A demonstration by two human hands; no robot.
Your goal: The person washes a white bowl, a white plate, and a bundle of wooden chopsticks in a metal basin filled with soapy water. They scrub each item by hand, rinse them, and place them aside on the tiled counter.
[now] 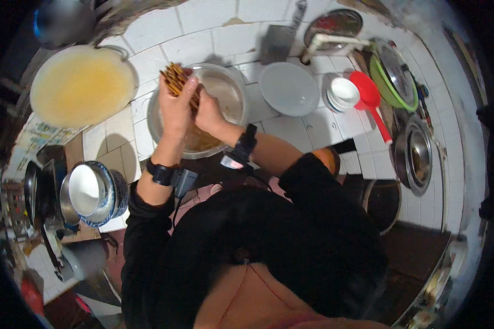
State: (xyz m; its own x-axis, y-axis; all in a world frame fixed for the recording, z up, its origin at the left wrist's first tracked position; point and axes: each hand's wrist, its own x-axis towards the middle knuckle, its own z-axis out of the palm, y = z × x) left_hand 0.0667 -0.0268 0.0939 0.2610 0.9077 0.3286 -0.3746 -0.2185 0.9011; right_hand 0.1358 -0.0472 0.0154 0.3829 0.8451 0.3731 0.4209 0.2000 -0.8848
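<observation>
A bundle of wooden chopsticks (173, 80) is clasped between my two hands, tips fanned toward the far left. My left hand (175, 110) wraps the bundle from the left, its thumb laid across the sticks. From the right, my right hand (210, 112) closes around the lower part, and the hands hide most of the sticks' length. Both hands are above a wide metal basin (239, 88). Cloudy brownish water (201, 142) shows inside it.
Right of the basin stand a pale round bowl (289, 89), small white bowls (345, 92) and a red ladle (368, 90). A pipe tap (333, 39) juts from behind. Stacked bowls (88, 191) sit at left, below a round yellowish board (82, 86). Metal basins (415, 156) lean at right.
</observation>
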